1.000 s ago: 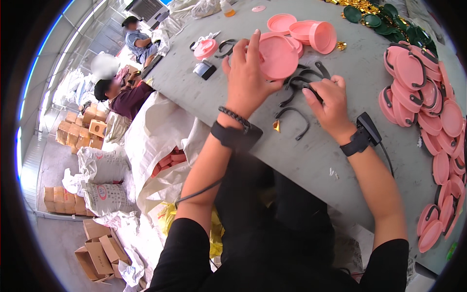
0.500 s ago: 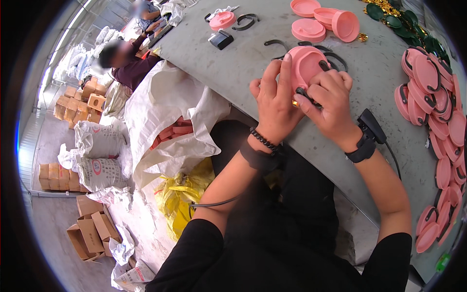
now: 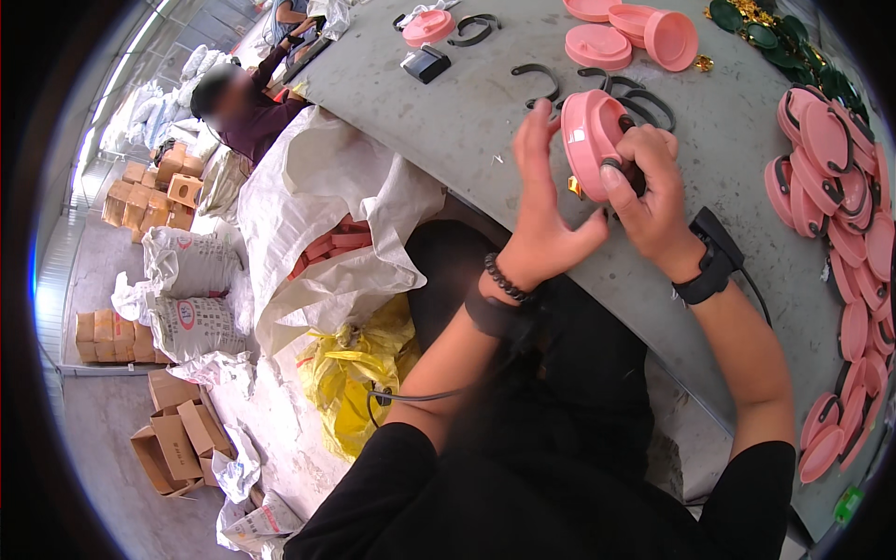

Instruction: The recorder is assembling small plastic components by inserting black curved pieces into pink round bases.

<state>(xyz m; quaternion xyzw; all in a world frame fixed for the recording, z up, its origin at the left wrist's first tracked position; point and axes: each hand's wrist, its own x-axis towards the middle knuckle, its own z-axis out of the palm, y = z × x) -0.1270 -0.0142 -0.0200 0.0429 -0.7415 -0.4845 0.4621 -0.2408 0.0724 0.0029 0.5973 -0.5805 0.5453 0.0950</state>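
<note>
A person in a black short-sleeved top works at a grey desk (image 3: 420, 117), a round pink lid (image 3: 588, 145) raised just above its near edge. The right hand (image 3: 651, 201) grips the lid from the right, fingers curled and thumb pressed near its rim, with a black strap (image 3: 638, 177) partly hidden beneath the fingers. The left hand (image 3: 553, 238) is spread wide, thumb well away from the fingers, its fingertips just beside the lid's left rim; whether they touch it cannot be told. Curved black bands (image 3: 651, 97) lie on the desk behind the lid, with more pink lids (image 3: 597, 47) beyond them. At right, strapped pink lids (image 3: 826, 140) sit heaped along the desk, near dark green discs (image 3: 793, 47) at the far edge. To the left, an open white sack (image 3: 303, 173) holds pink pieces (image 3: 341, 241), a yellow bag (image 3: 350, 392) below it. Farther off, a co-worker in a dark maroon sleeve (image 3: 266, 126) leans toward the desk.
</note>
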